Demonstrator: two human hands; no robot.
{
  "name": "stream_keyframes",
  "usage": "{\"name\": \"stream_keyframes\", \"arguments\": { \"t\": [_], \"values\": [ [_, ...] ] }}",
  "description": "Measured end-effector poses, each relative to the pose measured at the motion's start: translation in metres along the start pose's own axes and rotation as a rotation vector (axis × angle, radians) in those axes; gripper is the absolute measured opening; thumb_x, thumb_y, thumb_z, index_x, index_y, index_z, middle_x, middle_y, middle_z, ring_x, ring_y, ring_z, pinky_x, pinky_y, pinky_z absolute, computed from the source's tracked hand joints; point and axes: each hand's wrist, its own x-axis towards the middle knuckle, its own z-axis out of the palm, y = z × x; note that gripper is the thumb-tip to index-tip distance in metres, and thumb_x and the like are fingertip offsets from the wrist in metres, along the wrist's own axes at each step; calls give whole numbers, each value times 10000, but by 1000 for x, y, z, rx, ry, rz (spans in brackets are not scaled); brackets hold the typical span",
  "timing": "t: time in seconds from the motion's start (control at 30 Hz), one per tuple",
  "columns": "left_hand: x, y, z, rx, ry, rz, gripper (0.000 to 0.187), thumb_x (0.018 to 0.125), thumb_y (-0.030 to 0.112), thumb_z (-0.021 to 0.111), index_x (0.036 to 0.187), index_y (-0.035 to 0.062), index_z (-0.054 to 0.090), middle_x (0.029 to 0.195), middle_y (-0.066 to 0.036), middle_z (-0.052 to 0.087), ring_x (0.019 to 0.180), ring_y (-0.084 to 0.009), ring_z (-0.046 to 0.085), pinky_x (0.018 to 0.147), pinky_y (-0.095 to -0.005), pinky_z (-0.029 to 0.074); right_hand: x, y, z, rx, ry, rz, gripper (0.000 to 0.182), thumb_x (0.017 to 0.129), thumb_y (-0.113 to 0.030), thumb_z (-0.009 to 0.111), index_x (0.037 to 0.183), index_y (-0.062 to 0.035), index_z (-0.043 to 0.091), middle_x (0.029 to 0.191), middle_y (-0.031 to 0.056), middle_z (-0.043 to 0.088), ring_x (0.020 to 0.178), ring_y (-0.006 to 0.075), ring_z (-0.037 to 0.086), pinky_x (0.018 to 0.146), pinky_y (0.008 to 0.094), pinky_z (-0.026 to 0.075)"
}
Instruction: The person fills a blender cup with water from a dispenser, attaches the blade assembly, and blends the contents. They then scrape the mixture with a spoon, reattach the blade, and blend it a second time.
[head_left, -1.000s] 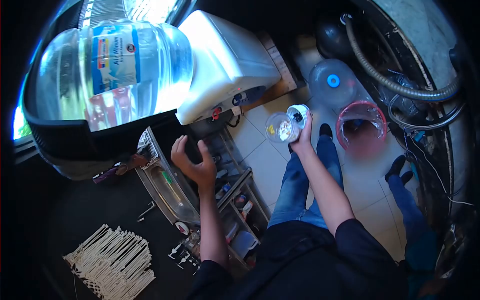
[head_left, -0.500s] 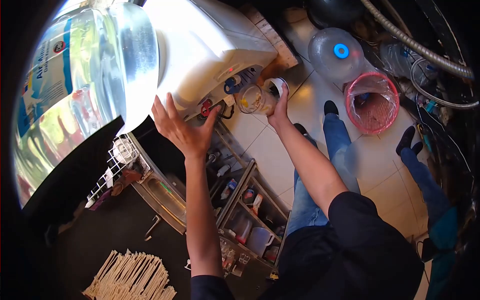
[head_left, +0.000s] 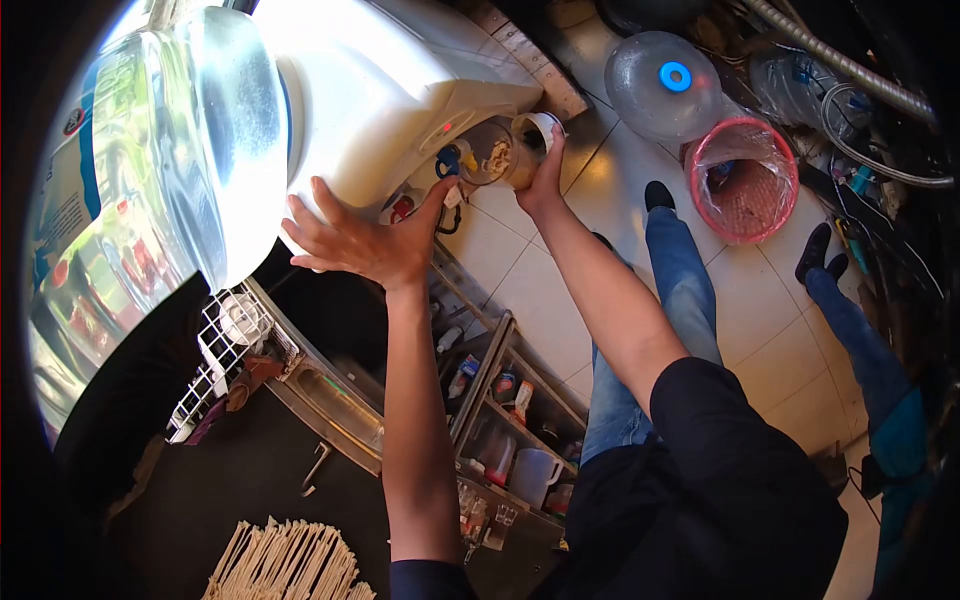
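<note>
My right hand [head_left: 543, 182] grips a clear container [head_left: 488, 152] with pale brownish pieces inside, close to its white-rimmed part [head_left: 538, 132]. The container's far end is right under the front of a white water dispenser [head_left: 370, 90], overlapping the blue tap [head_left: 447, 160]. My left hand [head_left: 365, 240] lies against the dispenser's side with its fingers spread. Its thumb stretches toward the taps, and a red tap [head_left: 403, 208] shows just beyond it. A large water bottle [head_left: 150, 170] with a blue and white label sits on top of the dispenser.
On the tiled floor stand a lined pink bin [head_left: 797, 180] and a large clear bottle with a blue cap [head_left: 665, 85]. A drawer rack [head_left: 510, 420], a white wire rack [head_left: 205, 370] and bundled pale sticks [head_left: 290, 565] are nearby. Another person's leg [head_left: 845, 320] is at right.
My right hand has brought the container up and left, closer under the dispenser's taps. My left hand has moved slightly down and left, its fingers spread along the dispenser's side.
</note>
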Motion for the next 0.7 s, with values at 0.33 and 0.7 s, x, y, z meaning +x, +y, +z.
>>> {"name": "stream_keyframes", "arguments": {
  "t": [0.33, 0.7],
  "values": [
    [-6, -11, 12, 16, 63, 61, 1455, 410, 844, 802, 1529, 92, 254, 1524, -207, 234, 1468, -440, 122, 1068, -757, 61, 5, 4, 8, 203, -115, -120, 665, 956, -674, 371, 1338, -157, 540, 1338, 49, 589, 1254, 272, 550, 1070, 446, 430],
    [-7, -13, 16, 63, 125, 105, 1464, 410, 866, 783, 1511, 52, 267, 1507, -216, 283, 1437, -422, 220, 1102, -689, 63, 2, 24, 15, 336, -109, -232, 639, 973, -654, 363, 1333, -158, 541, 1319, 45, 589, 1247, 265, 546, 1072, 434, 424]
  ]
}}
